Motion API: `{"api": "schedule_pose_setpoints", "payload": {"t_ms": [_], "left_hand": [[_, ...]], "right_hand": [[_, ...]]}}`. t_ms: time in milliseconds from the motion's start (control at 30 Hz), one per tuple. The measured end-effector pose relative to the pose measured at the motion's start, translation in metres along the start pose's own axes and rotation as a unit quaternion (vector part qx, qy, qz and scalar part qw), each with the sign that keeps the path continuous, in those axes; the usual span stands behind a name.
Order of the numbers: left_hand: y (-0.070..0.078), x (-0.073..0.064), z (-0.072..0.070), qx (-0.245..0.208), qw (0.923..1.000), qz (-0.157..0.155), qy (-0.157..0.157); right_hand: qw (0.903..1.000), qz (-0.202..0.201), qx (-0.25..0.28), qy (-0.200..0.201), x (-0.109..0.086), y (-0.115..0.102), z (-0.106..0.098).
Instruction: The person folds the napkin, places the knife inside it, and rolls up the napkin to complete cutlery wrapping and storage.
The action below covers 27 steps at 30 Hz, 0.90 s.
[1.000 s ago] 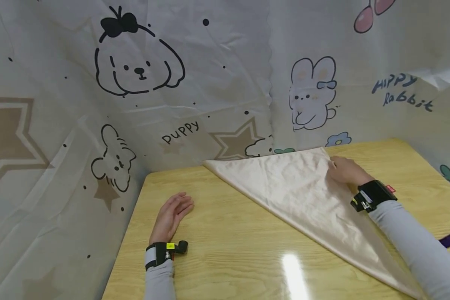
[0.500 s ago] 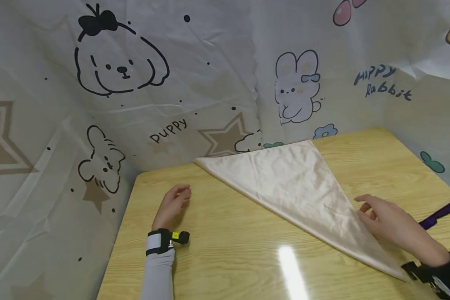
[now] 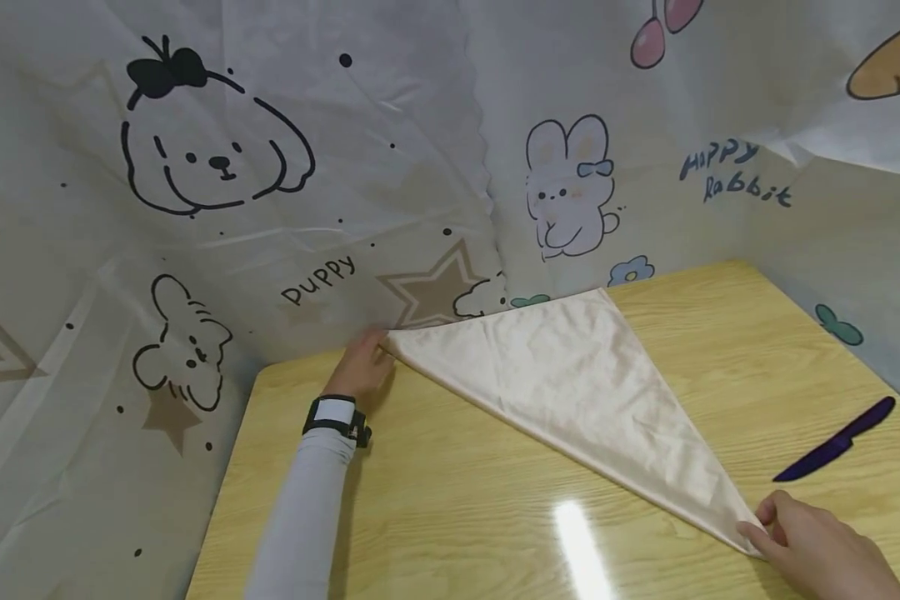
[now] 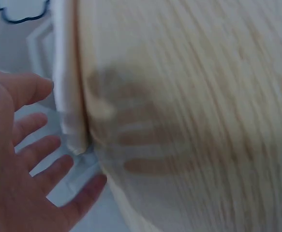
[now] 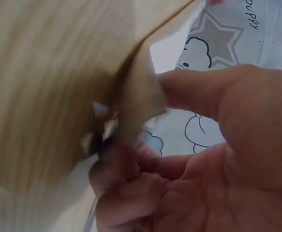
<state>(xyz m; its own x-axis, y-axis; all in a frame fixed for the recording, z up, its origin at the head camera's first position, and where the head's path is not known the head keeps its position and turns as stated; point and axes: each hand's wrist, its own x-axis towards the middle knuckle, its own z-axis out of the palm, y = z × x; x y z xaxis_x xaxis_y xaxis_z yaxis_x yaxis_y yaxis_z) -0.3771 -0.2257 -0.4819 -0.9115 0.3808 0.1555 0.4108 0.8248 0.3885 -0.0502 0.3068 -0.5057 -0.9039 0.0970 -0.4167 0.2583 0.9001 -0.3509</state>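
A cream satin cloth (image 3: 570, 392), folded into a triangle, lies on the wooden table (image 3: 450, 517). At its far left corner is my left hand (image 3: 363, 362); in the left wrist view its fingers (image 4: 49, 174) are spread and the thumb is beside the cloth's narrow end (image 4: 70, 96), not gripping it. My right hand (image 3: 817, 537) is at the near right corner. The right wrist view shows the thumb on one side of that cloth corner (image 5: 141, 92) and curled fingers on the other, pinching it; motion blur softens the contact.
A purple knife (image 3: 832, 442) lies on the table to the right of the cloth, just beyond my right hand. Behind and to the left, a pale sheet printed with cartoon animals (image 3: 390, 167) hangs along the table's edges.
My right hand has come from the cloth's far corner down to the near right corner and taken hold there. The left hand has moved forward to the left corner. The cloth lies unchanged.
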Motion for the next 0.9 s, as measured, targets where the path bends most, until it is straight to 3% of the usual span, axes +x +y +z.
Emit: {"api": "schedule_pose_setpoints", "payload": {"t_ms": [267,467,567,767,833,900], "left_hand": [[0.006,-0.001,0.011,0.102,0.9893,-0.064,-0.082],[0.011,-0.010,0.009,0.122,0.9869,-0.062,-0.085],[0.010,-0.010,0.006,0.104,0.9892,-0.059,-0.086],[-0.006,0.002,0.002,0.018,0.9993,-0.029,-0.010],[-0.011,0.003,0.001,0.013,0.9995,-0.025,0.012],[-0.014,0.003,0.001,0.018,0.9992,-0.032,0.015]], "right_hand": [[1.0000,0.002,0.003,0.007,-0.001,0.002,0.004],[0.9991,-0.018,-0.005,0.039,0.003,0.008,0.000],[0.9986,-0.023,-0.001,0.049,0.005,0.009,-0.001],[0.9984,-0.031,0.002,0.047,0.007,0.009,-0.001],[0.9981,-0.036,0.005,0.050,0.008,0.008,0.000],[0.9977,-0.038,0.009,0.056,0.010,0.008,0.002]]}}
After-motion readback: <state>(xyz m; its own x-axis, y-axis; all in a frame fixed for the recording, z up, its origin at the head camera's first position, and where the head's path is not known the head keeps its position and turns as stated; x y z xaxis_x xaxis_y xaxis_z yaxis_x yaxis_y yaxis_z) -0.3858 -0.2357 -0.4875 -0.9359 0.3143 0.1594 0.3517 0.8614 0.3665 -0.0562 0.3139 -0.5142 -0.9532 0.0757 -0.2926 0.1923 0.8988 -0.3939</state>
